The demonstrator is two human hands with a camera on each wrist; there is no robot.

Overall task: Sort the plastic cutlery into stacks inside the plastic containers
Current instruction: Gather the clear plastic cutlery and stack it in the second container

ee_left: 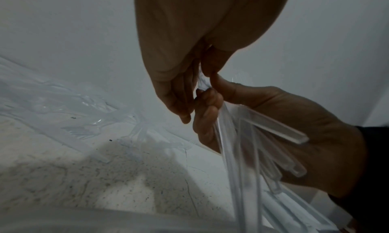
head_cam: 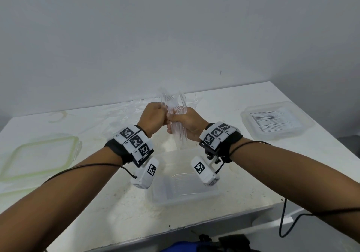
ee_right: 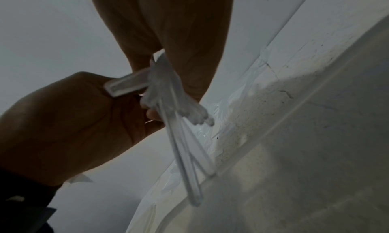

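Both hands are raised together over the middle of the white table [head_cam: 224,107], holding one bundle of clear plastic forks [head_cam: 175,107] with the tines up. My right hand [head_cam: 182,122] grips the handles, which fan out below its fist [ee_left: 294,136]. My left hand [head_cam: 155,115] pinches the bundle near the fork necks [ee_left: 202,85]. In the right wrist view the forks [ee_right: 181,120] hang between my right hand [ee_right: 168,42] and my left hand [ee_right: 69,120]. Directly below stands a clear container [head_cam: 212,193] with a few clear pieces inside.
A second container [head_cam: 251,132] at the right holds a neat stack of cutlery. A green-rimmed lid [head_cam: 72,142] lies at the left. Loose clear cutlery and wrapping [ee_left: 84,113] lie along the table's back edge by the wall. A cable hangs off the front right corner.
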